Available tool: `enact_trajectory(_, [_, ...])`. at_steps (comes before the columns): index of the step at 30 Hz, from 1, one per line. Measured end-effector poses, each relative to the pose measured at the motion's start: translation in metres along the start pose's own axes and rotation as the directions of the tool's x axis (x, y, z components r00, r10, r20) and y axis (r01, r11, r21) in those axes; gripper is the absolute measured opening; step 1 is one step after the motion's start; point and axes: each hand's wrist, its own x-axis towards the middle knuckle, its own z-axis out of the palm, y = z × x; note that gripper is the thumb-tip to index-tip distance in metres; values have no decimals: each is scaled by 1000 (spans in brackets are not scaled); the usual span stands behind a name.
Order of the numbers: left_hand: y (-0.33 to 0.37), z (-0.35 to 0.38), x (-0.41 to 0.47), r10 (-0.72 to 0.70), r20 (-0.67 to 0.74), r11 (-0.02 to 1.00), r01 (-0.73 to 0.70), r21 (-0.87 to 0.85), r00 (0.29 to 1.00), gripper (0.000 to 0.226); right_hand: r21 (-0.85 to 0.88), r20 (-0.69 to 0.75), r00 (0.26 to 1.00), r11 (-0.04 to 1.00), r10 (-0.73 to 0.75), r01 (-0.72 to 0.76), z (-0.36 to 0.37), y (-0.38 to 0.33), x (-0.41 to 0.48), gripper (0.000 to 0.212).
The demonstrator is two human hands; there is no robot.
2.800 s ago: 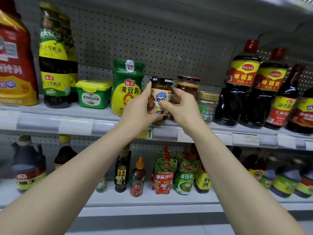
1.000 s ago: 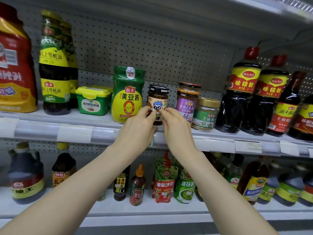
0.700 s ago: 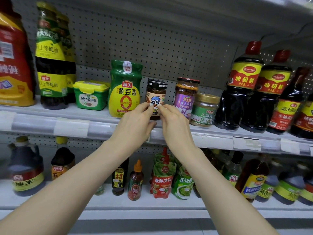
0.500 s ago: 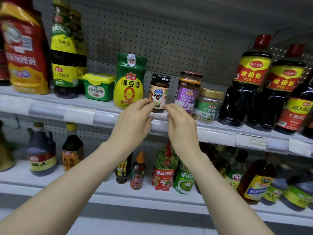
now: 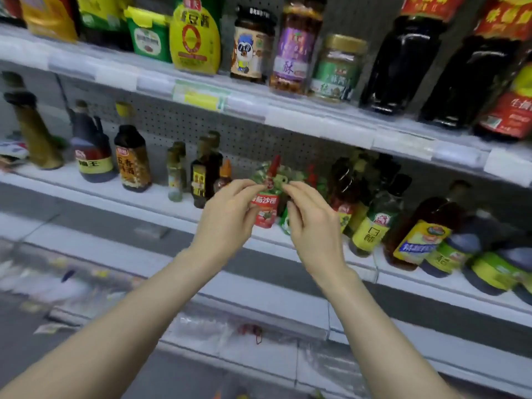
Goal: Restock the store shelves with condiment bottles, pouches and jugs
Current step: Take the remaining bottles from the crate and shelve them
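Hands have dropped from the jar [image 5: 251, 44] to the red pouch [image 5: 265, 210]: left hand [image 5: 227, 214] and right hand [image 5: 313, 223] loosely curled, empty.

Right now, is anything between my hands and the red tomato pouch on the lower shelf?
Nothing visible. The left hand and right hand are right at the red tomato pouch; the green pouch stands beside it, not in front.

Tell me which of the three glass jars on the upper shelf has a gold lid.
The short green-labelled glass jar, rightmost of the three. The cartoon-labelled jar has a black lid, and the purple-labelled jar stands taller.
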Motion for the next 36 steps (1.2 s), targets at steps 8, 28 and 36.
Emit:
enact_trajectory(8, [24, 64, -128, -251, 236, 967, 252, 26, 939, 41, 109, 268, 952, 977, 151, -185, 18, 38, -137, 32])
enact_trajectory(28, [-27, 184, -396, -574, 647, 756, 628, 184, 501, 42, -7, 620, 601, 769, 505, -639, 135, 77, -401, 34])
enact_trajectory(36, [-82, 262, -509, -603, 740, 688, 663, 293, 299, 50, -126, 672, 424, 657, 608, -743, 213, 122, -512, 43])
